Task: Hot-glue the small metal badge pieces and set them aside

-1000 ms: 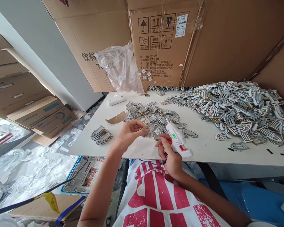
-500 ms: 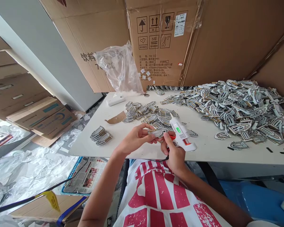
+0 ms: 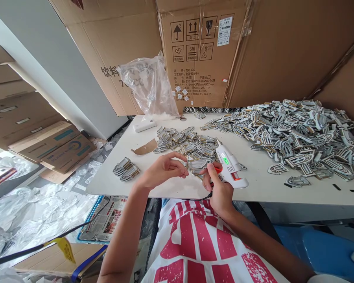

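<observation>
My left hand (image 3: 164, 169) is over the front of the white table, fingers loosely bent and apart, with nothing visible in them. Just right of its fingertips is a flat, arch-shaped grey-white piece (image 3: 196, 164); whether it lies on the table or touches my right fingers I cannot tell. My right hand (image 3: 220, 190) is wrapped round the handle of a white hot glue gun (image 3: 228, 165) with an orange trigger and a green label. Its nozzle points up and away, toward a cluster of similar pieces (image 3: 177, 137) behind.
A big heap of such pieces (image 3: 295, 137) covers the table's right side. A small stack (image 3: 126, 169) sits at the left, near a brown cardboard scrap (image 3: 144, 147) and a white box-like object (image 3: 144, 125). Cardboard boxes (image 3: 200, 51) wall the back. A black cord (image 3: 200, 199) trails from the gun.
My left hand has let go of the arch-shaped piece and drawn back slightly left. The glue gun in my right hand has shifted a little to the right.
</observation>
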`<state>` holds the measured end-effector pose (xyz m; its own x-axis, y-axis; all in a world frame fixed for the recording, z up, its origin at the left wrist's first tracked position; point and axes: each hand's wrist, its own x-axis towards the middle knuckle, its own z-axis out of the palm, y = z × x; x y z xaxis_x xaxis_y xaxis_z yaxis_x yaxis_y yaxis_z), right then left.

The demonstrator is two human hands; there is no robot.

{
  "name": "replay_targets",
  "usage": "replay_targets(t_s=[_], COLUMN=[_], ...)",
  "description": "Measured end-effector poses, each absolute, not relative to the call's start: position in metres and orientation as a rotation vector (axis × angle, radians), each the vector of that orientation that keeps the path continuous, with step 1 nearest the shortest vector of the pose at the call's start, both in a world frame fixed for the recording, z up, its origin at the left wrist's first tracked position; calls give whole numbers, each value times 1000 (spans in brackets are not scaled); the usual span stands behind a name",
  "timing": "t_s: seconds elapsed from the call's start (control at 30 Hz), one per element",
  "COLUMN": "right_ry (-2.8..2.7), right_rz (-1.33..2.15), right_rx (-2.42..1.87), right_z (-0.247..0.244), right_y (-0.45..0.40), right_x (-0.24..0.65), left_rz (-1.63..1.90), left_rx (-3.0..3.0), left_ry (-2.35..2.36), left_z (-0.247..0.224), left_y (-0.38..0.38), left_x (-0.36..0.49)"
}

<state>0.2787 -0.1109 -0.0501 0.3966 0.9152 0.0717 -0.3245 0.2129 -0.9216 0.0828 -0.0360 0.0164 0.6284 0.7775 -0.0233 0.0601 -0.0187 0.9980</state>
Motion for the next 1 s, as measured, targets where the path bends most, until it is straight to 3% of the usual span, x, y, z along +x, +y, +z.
replay_targets(t_s=[0.5,1.0], right_ry=[-697,-662], right_rz=[1010,1039], right_rx=[-1009,-951], right_z=[-47,-50], right_y=[-108,-106], right_x=[276,275], left_rz=[1019,1034], left_rx=[1491,1790], left_ry=[1055,1035], left_z=[21,20], left_y=[-29,-27], left_x=[70,63])
